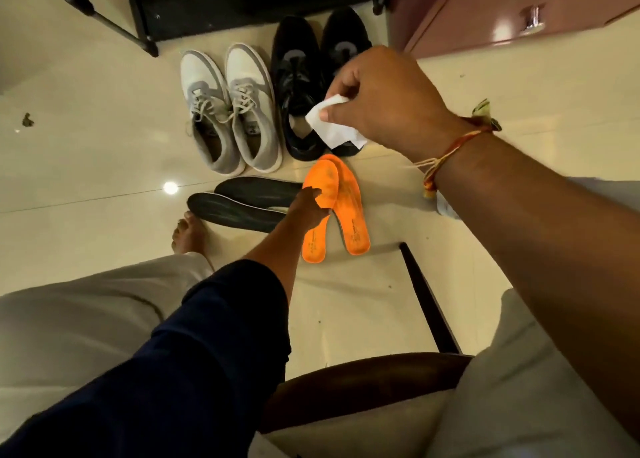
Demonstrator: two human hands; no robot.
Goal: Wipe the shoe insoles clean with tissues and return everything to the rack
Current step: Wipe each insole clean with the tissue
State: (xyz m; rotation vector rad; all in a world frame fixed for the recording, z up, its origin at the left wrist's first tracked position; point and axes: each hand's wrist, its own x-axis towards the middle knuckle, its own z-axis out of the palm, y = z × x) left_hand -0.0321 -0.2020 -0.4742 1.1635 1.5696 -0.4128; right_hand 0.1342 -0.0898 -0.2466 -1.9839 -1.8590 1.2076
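Two orange insoles (pixel 349 211) lie overlapping on the tiled floor, with two black insoles (pixel 242 204) to their left. My left hand (pixel 310 206) reaches down and takes hold of the left orange insole at its edge. Higher up, my right hand (pixel 377 97) pinches a white tissue (pixel 332 125) above the black shoes (pixel 311 86). A pair of white and grey sneakers (pixel 230 111) stands left of the black pair. The black shoe rack (pixel 145 14) stands at the top.
A reddish-brown cabinet (pixel 519 10) with a metal handle fills the top right. A dark wooden chair frame (pixel 429 305) is under me at the bottom. My bare foot (pixel 188 232) rests by the black insoles. A small scrap (pixel 27 119) lies at the far left.
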